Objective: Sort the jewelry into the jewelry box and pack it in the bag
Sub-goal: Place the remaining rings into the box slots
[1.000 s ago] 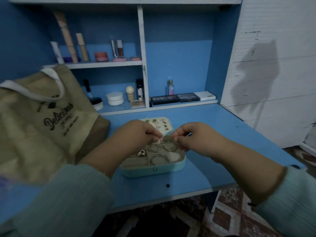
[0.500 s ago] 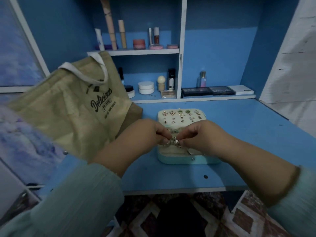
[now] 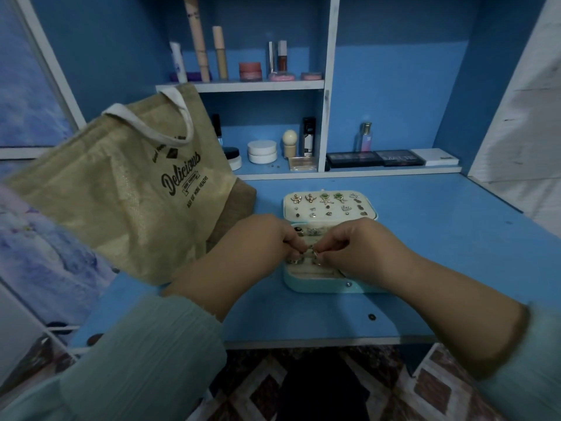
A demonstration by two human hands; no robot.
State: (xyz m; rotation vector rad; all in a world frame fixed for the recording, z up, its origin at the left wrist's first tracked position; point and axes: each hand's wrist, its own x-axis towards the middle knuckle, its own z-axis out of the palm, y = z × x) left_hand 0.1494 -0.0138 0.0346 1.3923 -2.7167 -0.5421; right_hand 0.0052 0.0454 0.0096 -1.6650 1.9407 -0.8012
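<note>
Open mint jewelry box (image 3: pixel 315 284) near the desk's front edge, jute tote bag (image 3: pixel 121 189) at its left; left hand (image 3: pixel 267 238) and right hand (image 3: pixel 355 241) each pinching small rings (image 3: pixel 314 253) over the ring rolls; seat each ring upright, fully into its slot.

The jewelry box (image 3: pixel 321 284) is pale teal with a cream lining and lies open on the blue desk, near the front edge, a small snap on its near wall. Its lid (image 3: pixel 329 205) lies back on the far side, with rows of earrings (image 3: pixel 326 198) pinned in it. Rings (image 3: pixel 296 260) sit in the padded slots of the base. The tan bag (image 3: pixel 127 183), printed "Delicious", with white handles, stands tilted at the left, just beside the box.
</note>
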